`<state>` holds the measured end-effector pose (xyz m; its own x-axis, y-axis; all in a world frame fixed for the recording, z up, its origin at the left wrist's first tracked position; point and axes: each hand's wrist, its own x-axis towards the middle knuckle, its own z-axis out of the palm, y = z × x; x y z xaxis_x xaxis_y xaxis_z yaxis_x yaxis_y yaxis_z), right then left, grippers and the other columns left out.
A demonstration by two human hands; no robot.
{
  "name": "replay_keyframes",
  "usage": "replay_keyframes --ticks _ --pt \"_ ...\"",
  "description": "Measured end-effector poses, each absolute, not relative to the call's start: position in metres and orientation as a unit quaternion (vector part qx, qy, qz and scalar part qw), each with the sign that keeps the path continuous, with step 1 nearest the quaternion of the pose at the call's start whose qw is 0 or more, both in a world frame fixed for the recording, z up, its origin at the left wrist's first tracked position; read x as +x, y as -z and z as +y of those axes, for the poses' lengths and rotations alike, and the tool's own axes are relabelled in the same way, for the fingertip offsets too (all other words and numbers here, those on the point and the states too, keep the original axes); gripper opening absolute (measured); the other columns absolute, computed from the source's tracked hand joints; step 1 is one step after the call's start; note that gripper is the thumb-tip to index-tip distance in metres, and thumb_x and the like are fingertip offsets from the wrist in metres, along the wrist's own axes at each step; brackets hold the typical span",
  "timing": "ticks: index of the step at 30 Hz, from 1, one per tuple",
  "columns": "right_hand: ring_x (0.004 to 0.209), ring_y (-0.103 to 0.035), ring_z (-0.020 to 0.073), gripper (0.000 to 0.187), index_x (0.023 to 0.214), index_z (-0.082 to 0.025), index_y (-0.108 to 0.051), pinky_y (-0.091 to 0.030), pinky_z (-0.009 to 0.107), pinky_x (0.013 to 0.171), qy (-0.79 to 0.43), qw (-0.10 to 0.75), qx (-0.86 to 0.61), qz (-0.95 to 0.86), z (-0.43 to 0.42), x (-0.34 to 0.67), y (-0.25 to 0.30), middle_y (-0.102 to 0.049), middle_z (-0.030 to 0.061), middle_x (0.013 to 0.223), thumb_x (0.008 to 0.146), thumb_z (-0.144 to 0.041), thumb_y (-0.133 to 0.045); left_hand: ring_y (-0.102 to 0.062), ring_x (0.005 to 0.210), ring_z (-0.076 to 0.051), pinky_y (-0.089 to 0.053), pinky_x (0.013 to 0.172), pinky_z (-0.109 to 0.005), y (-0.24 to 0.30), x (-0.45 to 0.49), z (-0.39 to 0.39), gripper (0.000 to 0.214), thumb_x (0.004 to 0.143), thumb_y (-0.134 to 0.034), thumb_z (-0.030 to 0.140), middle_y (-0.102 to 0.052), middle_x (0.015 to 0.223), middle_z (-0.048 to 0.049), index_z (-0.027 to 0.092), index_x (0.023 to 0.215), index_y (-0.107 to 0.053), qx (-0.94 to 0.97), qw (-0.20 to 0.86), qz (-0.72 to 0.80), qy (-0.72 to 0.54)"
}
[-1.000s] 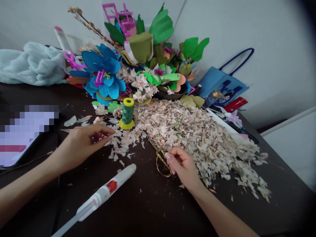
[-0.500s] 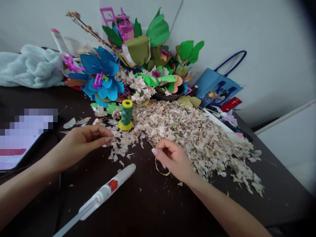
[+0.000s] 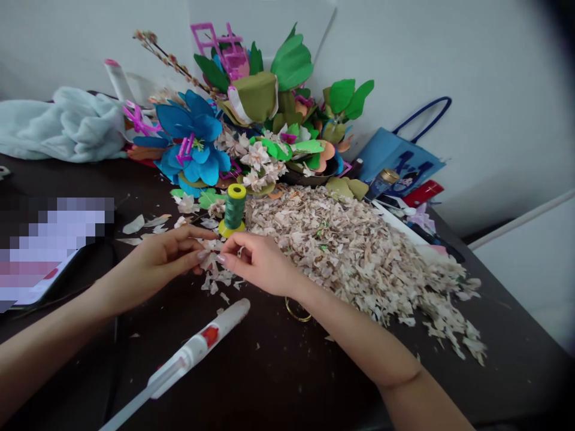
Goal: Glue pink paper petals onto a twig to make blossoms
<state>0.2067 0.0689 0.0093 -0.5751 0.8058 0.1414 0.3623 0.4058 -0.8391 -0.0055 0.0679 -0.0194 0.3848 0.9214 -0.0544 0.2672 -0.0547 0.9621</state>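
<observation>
My left hand (image 3: 168,258) is closed in a pinch, with thumb and fingertips together over scattered pale petals (image 3: 220,278). Something small may be between the fingertips, but it is too small to name. Close beside it, my right hand (image 3: 258,258) also pinches, its fingertips almost touching those of the left; what they hold cannot be made out. Just behind the hands stands a spool of green thread (image 3: 235,211) with yellow ends. Under my right forearm lies a gold ring-shaped band (image 3: 297,312), partly hidden. A white pen-shaped glue gun (image 3: 211,335) with a translucent stick lies in front.
A wide heap of dry pale petals (image 3: 359,257) spreads to the right. Behind it stand large blue (image 3: 195,140) and green artificial flowers (image 3: 291,63). A phone with a blurred screen (image 3: 58,239) lies left, a blue bag (image 3: 390,158) stands back right, and pale blue cloth (image 3: 85,129) lies back left.
My right hand has moved left from above the gold band to meet my left hand's fingertips. My left hand stays in nearly the same place. The view has shifted slightly.
</observation>
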Motion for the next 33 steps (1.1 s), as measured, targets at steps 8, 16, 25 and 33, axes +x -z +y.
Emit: replay_keyframes --ticks 8,16,25,33 --pt "0.056 -0.047 0.0072 0.012 0.08 -0.017 -0.055 -0.037 0.022 0.058 -0.425 0.263 -0.377 -0.78 0.066 0.204 -0.008 -0.058 -0.0022 0.075 0.083 -0.029 -0.058 -0.064 0.076 -0.017 -0.054 0.071 -0.033 0.015 0.0 0.061 0.045 0.08 -0.06 0.036 -0.071 0.093 -0.0053 0.023 0.123 -0.052 0.652 0.532 0.442 -0.311" --pt "0.058 -0.046 0.0071 0.009 0.075 -0.018 -0.052 -0.037 0.022 0.056 -0.46 0.268 -0.375 -0.759 0.066 0.2 0.0 -0.054 -0.0035 0.071 0.079 -0.023 -0.058 -0.063 0.079 -0.017 -0.052 0.07 -0.032 0.014 -0.001 0.062 0.046 0.081 -0.059 0.04 -0.068 0.099 -0.0054 0.021 0.122 -0.053 0.646 0.546 0.446 -0.294" --pt "0.049 -0.044 0.0056 0.015 0.077 -0.018 -0.052 -0.037 0.019 0.044 -0.6 0.289 -0.398 -0.631 0.068 0.196 0.008 -0.048 -0.0057 0.064 0.08 -0.028 -0.061 -0.065 0.086 -0.017 -0.051 0.076 -0.03 0.02 -0.005 0.065 0.046 0.074 -0.069 0.032 -0.07 0.095 -0.0025 0.023 0.117 -0.053 0.617 0.608 0.41 -0.287" --pt "0.05 -0.047 0.0052 0.013 0.081 -0.017 -0.053 -0.038 0.019 0.046 -0.603 0.269 -0.386 -0.644 0.07 0.2 0.004 -0.052 -0.0043 0.069 0.082 -0.028 -0.059 -0.063 0.083 -0.016 -0.049 0.075 -0.03 0.026 -0.008 0.068 0.054 0.078 -0.067 0.032 -0.068 0.093 -0.002 0.023 0.128 -0.046 0.624 0.61 0.405 -0.272"
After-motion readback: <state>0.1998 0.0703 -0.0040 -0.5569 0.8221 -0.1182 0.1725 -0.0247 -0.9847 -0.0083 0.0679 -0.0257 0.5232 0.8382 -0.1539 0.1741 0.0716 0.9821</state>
